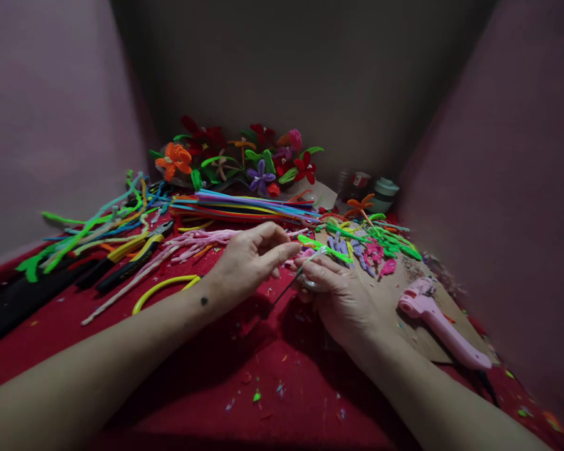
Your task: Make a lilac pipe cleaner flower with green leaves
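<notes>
Near the middle of the red cloth, my right hand (pixel 333 288) is closed round a thin dark stem (pixel 284 294) that slants down to the left. White tips (pixel 318 253) stick out above its thumb. My left hand (pixel 251 257) is just to the left, thumb and fingertips brought close together; whether something small is between them is too small to make out. Behind the fingertips lie bright green pipe-cleaner pieces (pixel 326 248). A bunch of pink pipe cleaners (pixel 202 238) runs behind my left hand.
Pliers (pixel 143 257) and a yellow loop (pixel 157 287) lie left. Long pipe cleaners (pixel 249 208) and fuzzy flowers (pixel 261 175) stand behind. At right, a pink glue gun (pixel 444 326) rests on a board (pixel 404 329), beside green pieces (pixel 390 238); a jar (pixel 384 193) stands farther back.
</notes>
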`<control>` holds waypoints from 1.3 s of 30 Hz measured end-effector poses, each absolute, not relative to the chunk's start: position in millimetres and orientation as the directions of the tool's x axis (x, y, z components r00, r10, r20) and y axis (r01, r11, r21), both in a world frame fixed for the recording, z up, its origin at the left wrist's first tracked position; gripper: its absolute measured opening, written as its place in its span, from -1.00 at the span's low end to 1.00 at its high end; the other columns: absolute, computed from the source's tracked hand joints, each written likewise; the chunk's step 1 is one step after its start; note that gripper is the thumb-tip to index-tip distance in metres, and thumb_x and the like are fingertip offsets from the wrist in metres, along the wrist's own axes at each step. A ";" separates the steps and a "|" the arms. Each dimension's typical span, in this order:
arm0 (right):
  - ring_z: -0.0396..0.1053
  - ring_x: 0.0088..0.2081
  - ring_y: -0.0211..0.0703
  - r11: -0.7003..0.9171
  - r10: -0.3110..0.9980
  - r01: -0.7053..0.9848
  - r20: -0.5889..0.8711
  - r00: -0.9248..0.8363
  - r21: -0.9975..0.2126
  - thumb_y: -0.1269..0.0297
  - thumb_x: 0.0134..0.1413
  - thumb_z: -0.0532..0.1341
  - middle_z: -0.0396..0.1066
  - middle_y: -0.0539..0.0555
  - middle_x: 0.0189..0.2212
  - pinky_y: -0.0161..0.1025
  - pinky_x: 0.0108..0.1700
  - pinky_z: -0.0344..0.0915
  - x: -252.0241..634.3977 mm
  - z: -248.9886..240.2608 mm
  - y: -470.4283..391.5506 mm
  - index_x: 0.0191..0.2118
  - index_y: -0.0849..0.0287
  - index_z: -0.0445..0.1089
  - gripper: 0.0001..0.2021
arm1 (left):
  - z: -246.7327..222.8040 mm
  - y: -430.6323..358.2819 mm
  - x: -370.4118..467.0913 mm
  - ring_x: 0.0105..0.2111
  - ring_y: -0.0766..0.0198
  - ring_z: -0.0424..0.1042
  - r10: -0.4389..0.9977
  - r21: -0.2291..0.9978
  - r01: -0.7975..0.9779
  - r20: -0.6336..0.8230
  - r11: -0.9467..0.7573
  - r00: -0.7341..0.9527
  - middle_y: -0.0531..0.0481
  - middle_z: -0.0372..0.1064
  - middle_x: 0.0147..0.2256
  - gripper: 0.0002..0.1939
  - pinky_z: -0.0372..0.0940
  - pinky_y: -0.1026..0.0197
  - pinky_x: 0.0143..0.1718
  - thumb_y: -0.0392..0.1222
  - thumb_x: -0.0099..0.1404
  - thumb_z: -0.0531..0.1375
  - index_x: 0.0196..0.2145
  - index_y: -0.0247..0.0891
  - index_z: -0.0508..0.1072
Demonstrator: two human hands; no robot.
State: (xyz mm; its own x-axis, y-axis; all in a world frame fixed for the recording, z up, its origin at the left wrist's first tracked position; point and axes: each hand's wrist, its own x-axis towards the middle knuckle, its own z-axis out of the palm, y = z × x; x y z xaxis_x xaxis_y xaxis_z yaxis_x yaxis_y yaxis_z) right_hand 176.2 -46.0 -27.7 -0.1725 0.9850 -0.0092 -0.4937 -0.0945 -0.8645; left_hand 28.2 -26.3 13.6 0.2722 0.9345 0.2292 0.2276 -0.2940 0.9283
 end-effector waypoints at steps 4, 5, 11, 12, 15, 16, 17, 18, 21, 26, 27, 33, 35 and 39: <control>0.14 -0.61 -0.38 -0.186 0.954 -0.437 -0.055 -0.296 -0.880 0.27 -0.17 0.33 0.30 -0.05 -0.64 -0.37 -0.57 0.00 171.7 -28.3 -53.7 -0.51 0.22 0.47 -0.88 | 14.7 -25.1 26.7 -0.47 0.39 0.32 0.929 0.976 0.108 0.143 -0.190 0.341 0.06 0.38 -0.45 -0.82 0.22 0.35 -0.43 -0.15 0.07 0.27 -0.39 -0.31 0.46; 0.14 -0.61 -0.37 -0.192 0.950 -0.428 -0.058 -0.308 -0.883 0.29 -0.17 0.32 0.29 -0.05 -0.66 -0.37 -0.56 0.00 170.9 -28.3 -55.1 -0.53 0.23 0.45 -0.89 | 13.6 -25.5 26.7 -0.46 0.39 0.33 0.918 0.989 0.068 0.093 -0.129 0.386 0.05 0.38 -0.44 -0.83 0.23 0.34 -0.42 -0.17 0.06 0.28 -0.39 -0.31 0.46; 0.18 -0.63 -0.36 -0.222 0.934 -0.385 -0.081 -0.348 -0.896 0.37 -0.21 0.28 0.34 -0.02 -0.67 -0.36 -0.56 0.03 171.0 -30.7 -56.2 -0.57 0.25 0.44 -0.94 | 7.3 -28.7 25.9 -0.59 0.33 0.34 0.816 0.986 -0.067 -0.085 0.150 0.571 0.04 0.34 -0.59 -0.87 0.26 0.27 -0.50 -0.21 0.07 0.26 -0.46 -0.34 0.43; 0.20 -0.62 -0.35 -0.234 0.928 -0.381 -0.089 -0.362 -0.894 0.36 -0.21 0.29 0.35 -0.01 -0.67 -0.37 -0.56 0.04 171.4 -31.2 -55.6 -0.56 0.25 0.45 -0.93 | 6.9 -28.8 25.6 -0.60 0.32 0.35 0.798 0.981 -0.078 -0.099 0.180 0.594 0.03 0.34 -0.60 -0.87 0.26 0.25 -0.50 -0.21 0.08 0.25 -0.47 -0.35 0.42; 0.24 -0.61 -0.33 -0.260 0.917 -0.381 -0.102 -0.387 -0.887 0.33 -0.21 0.30 0.36 0.00 -0.66 -0.37 -0.56 0.07 172.3 -31.9 -53.9 -0.54 0.24 0.46 -0.91 | 5.3 -28.3 25.3 -0.61 0.30 0.36 0.751 0.960 -0.117 -0.121 0.256 0.649 0.01 0.34 -0.59 -0.86 0.29 0.21 -0.50 -0.20 0.13 0.21 -0.46 -0.34 0.41; 0.25 -0.61 -0.33 -0.263 0.914 -0.379 -0.103 -0.392 -0.887 0.32 -0.20 0.30 0.37 0.00 -0.66 -0.37 -0.57 0.07 172.4 -32.0 -53.4 -0.54 0.24 0.46 -0.91 | 4.5 -27.8 25.4 -0.61 0.30 0.36 0.741 0.953 -0.132 -0.121 0.273 0.660 0.02 0.33 -0.58 -0.87 0.30 0.20 -0.49 -0.20 0.14 0.21 -0.46 -0.33 0.40; 0.25 -0.60 -0.33 -0.262 0.912 -0.377 -0.100 -0.397 -0.889 0.32 -0.20 0.30 0.37 0.00 -0.66 -0.37 -0.56 0.08 172.5 -32.1 -52.9 -0.54 0.25 0.47 -0.91 | 3.7 -27.3 25.6 -0.61 0.31 0.35 0.734 0.945 -0.152 -0.117 0.289 0.669 0.02 0.32 -0.57 -0.88 0.31 0.20 -0.49 -0.21 0.14 0.20 -0.45 -0.33 0.39; 0.25 -0.60 -0.34 -0.257 0.911 -0.374 -0.093 -0.403 -0.891 0.32 -0.20 0.30 0.38 0.01 -0.65 -0.37 -0.56 0.08 172.6 -32.2 -52.4 -0.54 0.25 0.47 -0.91 | 2.7 -26.8 25.8 -0.60 0.31 0.35 0.728 0.937 -0.172 -0.112 0.304 0.676 0.03 0.32 -0.56 -0.89 0.32 0.19 -0.50 -0.22 0.14 0.21 -0.44 -0.33 0.39; 0.24 -0.61 -0.35 -0.242 0.908 -0.380 -0.070 -0.413 -0.893 0.31 -0.18 0.30 0.38 0.01 -0.64 -0.38 -0.56 0.08 173.2 -33.4 -51.0 -0.53 0.25 0.48 -0.90 | -0.1 -25.6 26.9 -0.59 0.33 0.34 0.722 0.910 -0.225 -0.108 0.349 0.684 0.03 0.30 -0.52 -0.90 0.33 0.20 -0.51 -0.24 0.15 0.20 -0.43 -0.34 0.39; 0.22 -0.61 -0.36 -0.250 0.910 -0.400 -0.072 -0.409 -0.881 0.30 -0.19 0.31 0.35 -0.02 -0.66 -0.38 -0.57 0.06 173.6 -34.1 -50.4 -0.55 0.25 0.47 -0.89 | -3.6 -26.3 29.7 -0.60 0.35 0.33 0.767 0.888 -0.277 -0.121 0.367 0.630 0.02 0.29 -0.55 -0.87 0.28 0.26 -0.54 -0.23 0.12 0.23 -0.40 -0.39 0.42; 0.22 -0.61 -0.36 -0.250 0.911 -0.399 -0.074 -0.405 -0.882 0.30 -0.20 0.31 0.34 -0.02 -0.66 -0.38 -0.57 0.06 173.4 -33.6 -50.7 -0.54 0.25 0.47 -0.89 | -4.0 -26.3 30.2 -0.60 0.34 0.33 0.770 0.890 -0.277 -0.119 0.363 0.626 0.02 0.30 -0.56 -0.85 0.28 0.25 -0.55 -0.21 0.12 0.23 -0.39 -0.39 0.43; 0.17 -0.61 -0.38 -0.229 0.940 -0.456 -0.075 -0.331 -0.860 0.32 -0.21 0.33 0.32 -0.05 -0.64 -0.37 -0.57 0.00 173.7 -26.4 -51.0 -0.45 0.24 0.50 -0.88 | 1.0 -24.4 29.1 -0.50 0.34 0.36 0.864 0.963 -0.237 0.011 0.126 0.503 -0.01 0.38 -0.46 -0.77 0.29 0.25 -0.42 -0.11 0.17 0.20 -0.32 -0.35 0.43; 0.18 -0.60 -0.38 -0.202 0.962 -0.496 -0.077 -0.261 -0.845 0.33 -0.23 0.35 0.34 -0.05 -0.60 -0.37 -0.58 0.00 175.1 -24.3 -49.8 -0.44 0.23 0.49 -0.87 | 5.0 -26.0 28.7 -0.41 0.35 0.37 0.915 0.990 -0.134 0.098 -0.049 0.392 0.00 0.39 -0.39 -0.78 0.28 0.28 -0.34 -0.10 0.18 0.20 -0.31 -0.33 0.43; 0.18 -0.61 -0.38 -0.150 0.986 -0.558 -0.082 -0.144 -0.816 0.33 -0.23 0.36 0.30 -0.09 -0.61 -0.37 -0.60 -0.01 177.0 -23.1 -47.7 -0.50 0.21 0.45 -0.89 | 5.7 -33.4 32.8 -0.35 0.32 0.36 0.916 0.925 0.169 0.284 -0.339 0.284 0.00 0.39 -0.36 -0.76 0.27 0.28 -0.30 -0.11 0.16 0.21 -0.28 -0.33 0.39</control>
